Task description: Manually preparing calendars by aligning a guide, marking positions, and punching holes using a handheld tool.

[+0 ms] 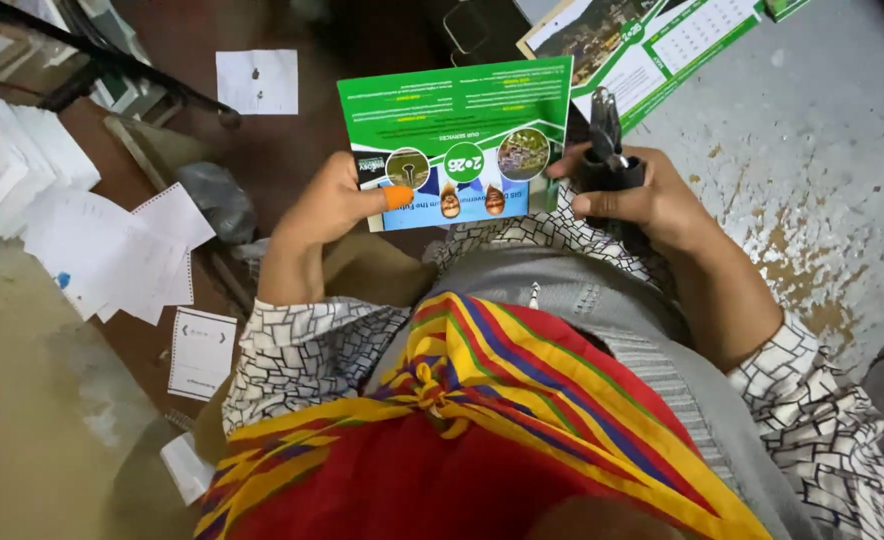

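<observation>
The light is uneven: the grey floor [812, 150] at the right is bright and a little washed out, while the upper left corner stays dim and brownish. The green card [462, 130] in the middle is sharp and well lit, without glare. The lower left edge is blurred, and the edges look slightly stretched

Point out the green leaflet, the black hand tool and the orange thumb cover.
green leaflet [457, 105], head view, on its green upper panel.
black hand tool [607, 150], head view, on the shaft above the right hand's grip.
orange thumb cover [398, 197], head view, on the left thumb tip.
</observation>
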